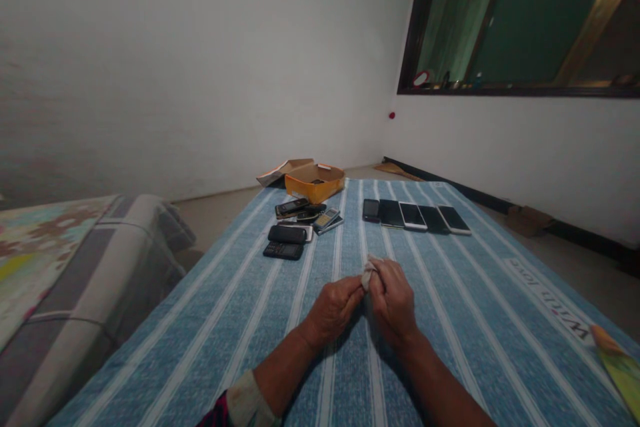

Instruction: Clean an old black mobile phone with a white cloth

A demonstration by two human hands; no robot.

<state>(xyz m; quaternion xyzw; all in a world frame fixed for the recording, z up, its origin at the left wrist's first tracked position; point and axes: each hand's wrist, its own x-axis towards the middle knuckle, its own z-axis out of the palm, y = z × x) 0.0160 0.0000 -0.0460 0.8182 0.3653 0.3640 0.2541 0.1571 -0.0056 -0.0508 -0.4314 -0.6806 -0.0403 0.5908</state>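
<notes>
My right hand (394, 299) is closed around a crumpled whitish cloth (369, 272), part of which shows past the fingers. Against it, my left hand (332, 312) is closed too, its fingertips touching the cloth's edge. Whatever lies between the left fingers is hidden. Both hands are together over the blue striped tablecloth (280, 320). Beyond them to the left lies a loose pile of old mobile phones, with a black keypad phone (283, 251) nearest and a silver keypad phone (327, 219) at its right. Farther right, several phones lie in a row, among them a white-framed phone (413, 215).
An open orange-yellow box (315, 183) stands at the table's far end, its lid (285, 171) beside it. At left is a surface draped in grey and floral cloth (95, 267). A brown carton (530, 220) sits on the floor by the right wall, under a window (530, 20).
</notes>
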